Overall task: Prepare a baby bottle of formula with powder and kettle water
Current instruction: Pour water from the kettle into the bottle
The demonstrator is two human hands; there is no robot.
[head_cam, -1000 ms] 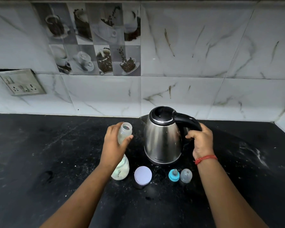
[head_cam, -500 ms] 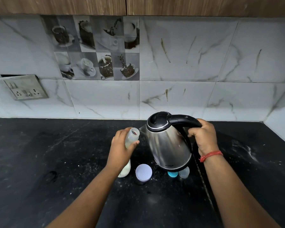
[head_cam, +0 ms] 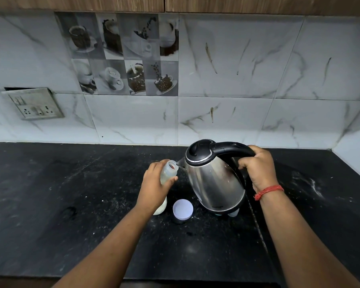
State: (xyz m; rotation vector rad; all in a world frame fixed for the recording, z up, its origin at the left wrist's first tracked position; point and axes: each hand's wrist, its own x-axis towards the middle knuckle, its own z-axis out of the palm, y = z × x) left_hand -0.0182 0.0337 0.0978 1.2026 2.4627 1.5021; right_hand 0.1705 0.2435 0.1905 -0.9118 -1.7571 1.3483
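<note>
On the black counter (head_cam: 71,204), from the left: one left hand (head_cam: 154,189), fingers wrapped round the single open baby bottle (head_cam: 168,171); one round white lid (head_cam: 183,208) lying flat; one steel kettle (head_cam: 214,181), lifted and tilted, its spout at the bottle's mouth; one right hand (head_cam: 258,169) clenched on its black handle. Behind them stand marble wall tiles (head_cam: 237,59) and one socket plate (head_cam: 34,106).

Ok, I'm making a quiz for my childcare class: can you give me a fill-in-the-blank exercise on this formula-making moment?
1. The right hand grips the kettle by its black ____.
2. The left hand holds the baby bottle, whose open mouth sits at the kettle's ____.
3. The kettle's body is tilted toward the ____.
4. The round white lid lies on the black ____.

Missing words: handle; spout; bottle; countertop
</note>
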